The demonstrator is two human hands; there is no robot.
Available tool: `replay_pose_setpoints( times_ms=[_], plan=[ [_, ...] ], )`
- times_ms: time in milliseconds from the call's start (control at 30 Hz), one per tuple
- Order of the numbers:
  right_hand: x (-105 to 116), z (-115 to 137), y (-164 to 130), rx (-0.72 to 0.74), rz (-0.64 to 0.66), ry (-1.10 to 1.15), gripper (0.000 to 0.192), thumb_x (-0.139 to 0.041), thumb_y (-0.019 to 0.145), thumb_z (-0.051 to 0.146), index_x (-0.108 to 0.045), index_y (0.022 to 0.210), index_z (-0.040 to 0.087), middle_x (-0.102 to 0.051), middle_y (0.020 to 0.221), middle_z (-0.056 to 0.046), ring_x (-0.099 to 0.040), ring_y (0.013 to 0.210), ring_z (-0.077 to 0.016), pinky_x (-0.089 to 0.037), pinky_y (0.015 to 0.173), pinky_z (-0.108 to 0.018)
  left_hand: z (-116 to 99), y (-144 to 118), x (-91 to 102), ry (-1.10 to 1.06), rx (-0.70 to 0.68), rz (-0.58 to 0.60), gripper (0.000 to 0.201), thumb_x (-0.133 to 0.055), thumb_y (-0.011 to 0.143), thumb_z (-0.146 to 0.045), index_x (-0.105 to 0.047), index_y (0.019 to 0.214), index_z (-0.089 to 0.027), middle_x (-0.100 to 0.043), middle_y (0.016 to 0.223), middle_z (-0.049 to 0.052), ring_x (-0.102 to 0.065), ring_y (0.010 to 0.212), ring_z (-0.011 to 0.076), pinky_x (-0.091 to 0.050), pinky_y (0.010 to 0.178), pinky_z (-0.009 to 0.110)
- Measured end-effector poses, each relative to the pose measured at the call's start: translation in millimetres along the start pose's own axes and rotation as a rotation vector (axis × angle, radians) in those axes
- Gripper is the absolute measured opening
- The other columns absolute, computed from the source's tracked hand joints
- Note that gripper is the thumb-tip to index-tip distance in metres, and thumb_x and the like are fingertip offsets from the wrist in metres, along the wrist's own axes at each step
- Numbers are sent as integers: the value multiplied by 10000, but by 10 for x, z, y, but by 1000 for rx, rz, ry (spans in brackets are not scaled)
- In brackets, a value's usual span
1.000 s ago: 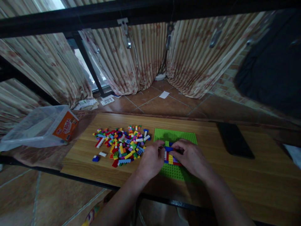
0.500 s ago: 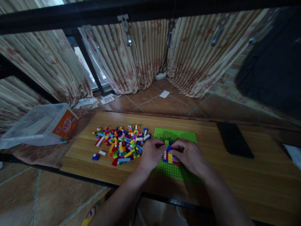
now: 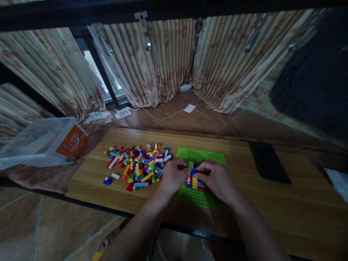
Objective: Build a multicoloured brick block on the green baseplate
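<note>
Both hands are kept on the small brick build (image 3: 194, 180) at the middle of the green baseplate (image 3: 201, 156), as a second ago. The left hand (image 3: 172, 176) is curled narrowly against the build's left side, and the right hand (image 3: 217, 179) is pinched at its far edge over a blue brick; whether that brick is gripped cannot be told. The loose brick pile (image 3: 138, 166) lies unchanged just left of the plate. The clear bin (image 3: 35, 143) sits far left, the phone (image 3: 268, 162) right.
</note>
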State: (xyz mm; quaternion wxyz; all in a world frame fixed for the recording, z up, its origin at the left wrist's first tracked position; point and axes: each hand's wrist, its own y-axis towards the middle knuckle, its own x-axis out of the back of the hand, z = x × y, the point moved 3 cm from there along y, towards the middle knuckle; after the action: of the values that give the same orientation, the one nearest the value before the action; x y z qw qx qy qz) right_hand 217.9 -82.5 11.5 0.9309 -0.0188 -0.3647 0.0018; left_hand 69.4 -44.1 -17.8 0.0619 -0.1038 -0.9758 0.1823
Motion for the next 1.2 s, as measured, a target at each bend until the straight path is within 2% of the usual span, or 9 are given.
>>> replay_pose_setpoints(
  times_ms=[167, 433, 667, 800, 900, 967, 1067, 1133, 1200],
  plan=[
    [-2, 18, 12, -42, 2, 3, 67, -644, 737, 241, -695, 728, 200, -660, 743, -17, -595, 699, -168, -425, 649, -281, 27, 18, -9, 5, -26, 0, 54, -624, 710, -114, -615, 750, -150, -583, 539, -42, -542, 447, 105, -458, 458, 221],
    [-36, -11, 25, -66, 7, 26, 57, -646, 722, 234, -677, 700, 193, -646, 695, -7, -583, 674, -163, -406, 619, -275, -37, -75, 5, 298, -265, -100, 56, -603, 738, -139, -659, 737, -139, -647, 669, 12, -596, 626, 130, -440, 582, 229],
    [-72, -67, 31, -48, 3, 104, 64, -667, 701, 246, -681, 717, 186, -653, 691, -6, -586, 661, -160, -419, 620, -276, -84, -128, -11, 357, -291, -114, 87, -581, 757, -141, -642, 695, -139, -630, 659, 15, -589, 654, 138, -422, 610, 235],
    [-72, -111, 37, -29, -10, 109, 63, -677, 690, 252, -676, 709, 192, -645, 672, 4, -575, 646, -157, -416, 605, -275, -93, -160, -19, 408, -285, -109, 103, -564, 790, -172, -655, 758, -138, -667, 744, 46, -620, 727, 162, -449, 671, 254],
    [-1, -203, 50, -28, 16, 249, 172, -695, 708, 347, -701, 792, 197, -674, 710, -5, -602, 666, -170, -445, 619, -283, -128, -233, 0, 473, -268, -61, 187, -513, 851, -248, -665, 894, -149, -693, 853, 66, -641, 775, 178, -469, 709, 275],
    [97, -288, 65, -53, -49, 316, 272, -671, 746, 437, -714, 880, 206, -714, 810, -27, -641, 751, -193, -474, 690, -307, -157, -303, 21, 541, -247, 1, 260, -513, 862, -328, -650, 1005, -160, -698, 921, 74, -647, 795, 194, -481, 727, 296],
    [218, -385, 86, -70, -165, 185, 310, -599, 811, 480, -722, 933, 224, -728, 963, -48, -653, 877, -216, -470, 788, -336, -188, -409, 28, 662, -229, 89, 442, -664, 735, -385, -606, 1119, -174, -676, 1043, 86, -641, 908, 239, -493, 797, 329],
    [223, -403, 95, -35, -136, 60, 311, -548, 847, 473, -727, 904, 225, -720, 950, -52, -649, 876, -215, -461, 787, -334, -179, -459, -3, 746, -209, 110, 645, -752, 618, -347, -558, 1206, -169, -633, 1152, 109, -620, 1002, 276, -494, 854, 345],
    [202, -409, 88, -9, -76, -30, 353, -499, 873, 484, -718, 806, 216, -703, 837, -49, -641, 790, -204, -451, 720, -320, -147, -492, -60, 828, -181, 96, 785, -759, 582, -285, -484, 1306, -155, -573, 1258, 141, -609, 1047, 297, -492, 895, 360]
  ],
)
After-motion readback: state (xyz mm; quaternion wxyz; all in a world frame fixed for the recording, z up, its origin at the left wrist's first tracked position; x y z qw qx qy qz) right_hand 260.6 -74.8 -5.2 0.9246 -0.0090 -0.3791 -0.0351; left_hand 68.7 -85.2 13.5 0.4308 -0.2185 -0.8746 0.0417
